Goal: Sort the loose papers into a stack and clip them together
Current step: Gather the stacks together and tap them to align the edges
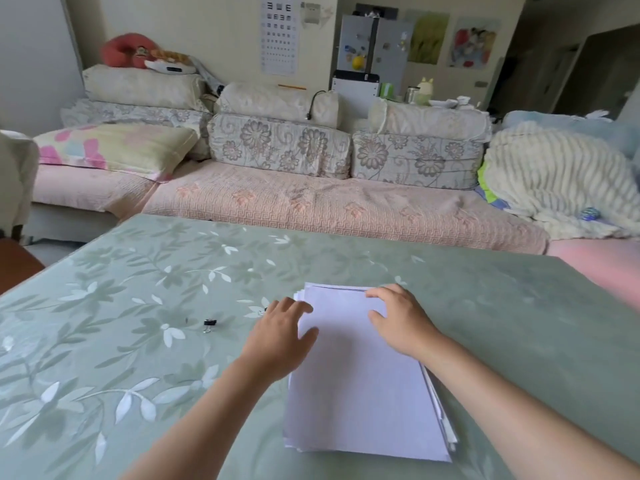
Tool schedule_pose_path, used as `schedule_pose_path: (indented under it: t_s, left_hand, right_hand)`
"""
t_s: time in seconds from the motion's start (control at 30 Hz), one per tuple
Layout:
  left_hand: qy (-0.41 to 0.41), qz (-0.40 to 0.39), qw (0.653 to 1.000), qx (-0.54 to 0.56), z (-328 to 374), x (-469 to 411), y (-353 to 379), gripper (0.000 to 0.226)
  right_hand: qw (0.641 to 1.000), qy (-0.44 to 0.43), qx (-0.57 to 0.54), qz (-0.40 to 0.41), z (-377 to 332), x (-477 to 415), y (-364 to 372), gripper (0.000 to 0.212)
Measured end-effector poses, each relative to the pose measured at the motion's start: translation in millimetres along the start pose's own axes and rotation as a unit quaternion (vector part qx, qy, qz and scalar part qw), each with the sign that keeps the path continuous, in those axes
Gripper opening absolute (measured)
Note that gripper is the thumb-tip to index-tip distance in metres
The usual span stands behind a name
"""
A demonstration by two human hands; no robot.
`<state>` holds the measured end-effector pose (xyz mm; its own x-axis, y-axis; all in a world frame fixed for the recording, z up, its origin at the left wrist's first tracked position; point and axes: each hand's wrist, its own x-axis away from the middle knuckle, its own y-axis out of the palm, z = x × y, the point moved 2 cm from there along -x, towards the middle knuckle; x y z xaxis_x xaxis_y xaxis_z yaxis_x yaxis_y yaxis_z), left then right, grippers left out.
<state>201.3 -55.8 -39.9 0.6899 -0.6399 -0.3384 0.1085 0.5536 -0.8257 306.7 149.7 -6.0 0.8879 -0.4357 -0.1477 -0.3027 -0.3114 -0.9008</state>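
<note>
Left hand (280, 337) and right hand (398, 323) lie flat, gripping nothing, on the far end of the papers (360, 393). The clip (210, 323) lies left of the left hand, the nearer 1.

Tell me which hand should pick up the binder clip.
Left, probably. The clip lies on the table left of the stack, nearer the left hand; the right hand rests on the stack and can steady it.
</note>
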Motion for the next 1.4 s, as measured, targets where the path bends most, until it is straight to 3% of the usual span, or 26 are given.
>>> schedule_pose_path:
  t_s: [0.1, 0.2, 0.23, 0.3, 0.33, 0.4, 0.5, 0.6, 0.77, 0.9, 1.0, 1.07, 1.17, 1.23, 1.27, 1.4]
  left_hand:
    - [0.017, -0.093, 0.995, -0.030, 12, 9, 20, 0.069]
    - [0.008, -0.125, 0.991, -0.052, 19, 13, 32, 0.070]
    - [0.002, -0.125, 0.991, -0.053, 20, 13, 33, 0.070]
    - [-0.010, -0.131, 0.990, -0.053, 22, 12, 34, 0.070]
    - [-0.017, -0.137, 0.989, -0.053, 22, 12, 34, 0.070]
    - [-0.033, -0.149, 0.987, -0.050, 20, 10, 33, 0.072]
    - [-0.048, -0.155, 0.986, -0.042, 17, 8, 32, 0.073]
    - [-0.048, -0.149, 0.987, -0.032, 17, 9, 32, 0.073]
    - [-0.056, -0.145, 0.988, 0.000, 16, 11, 32, 0.079]
    - [-0.078, -0.142, 0.986, 0.039, 12, 10, 29, 0.091]
    - [-0.126, -0.056, 0.985, 0.106, 10, 1, 21, 0.092]
    - [-0.179, -0.006, 0.968, 0.178, 7, -8, 13, 0.100]
    - [-0.274, 0.019, 0.888, 0.370, 6, -13, -5, 0.115]
    - [-0.287, -0.026, 0.841, 0.457, 8, -14, -15, 0.094]
    - [-0.278, -0.049, 0.835, 0.473, 9, -13, -19, 0.078]
    - [-0.295, -0.006, 0.836, 0.462, 2, -4, -25, 0.038]
  right_hand:
    - [0.993, 0.115, -0.015, -0.023, 31, 20, -3, 0.047]
    - [0.974, 0.216, -0.061, -0.036, 45, 32, 1, 0.062]
    - [0.964, 0.248, -0.093, -0.033, 47, 33, 3, 0.056]
    - [0.934, 0.306, -0.184, -0.015, 50, 30, 2, 0.011]
    - [0.921, 0.321, -0.219, -0.009, 50, 28, 2, 0.011]
    - [0.895, 0.336, -0.293, -0.032, 45, 25, 1, 0.014]
    - [0.852, 0.354, -0.378, -0.082, 39, 23, 1, 0.041]
    - [0.849, 0.347, -0.382, -0.114, 35, 21, 0, 0.032]
    - [0.916, 0.303, -0.256, -0.059, 25, 20, 9, 0.051]
    - [0.914, 0.278, -0.289, -0.053, 22, 20, 9, 0.044]
    - [0.905, 0.238, -0.353, -0.016, 23, 23, -1, 0.031]
    - [0.883, 0.207, -0.421, -0.006, 23, 25, -8, 0.030]
    - [0.852, 0.143, -0.503, -0.010, 21, 26, -17, 0.034]
    - [0.846, 0.111, -0.522, -0.011, 18, 26, -17, 0.035]
    - [0.853, 0.096, -0.513, -0.014, 16, 26, -17, 0.033]
    - [0.942, 0.089, -0.313, -0.086, 19, 22, -3, 0.013]
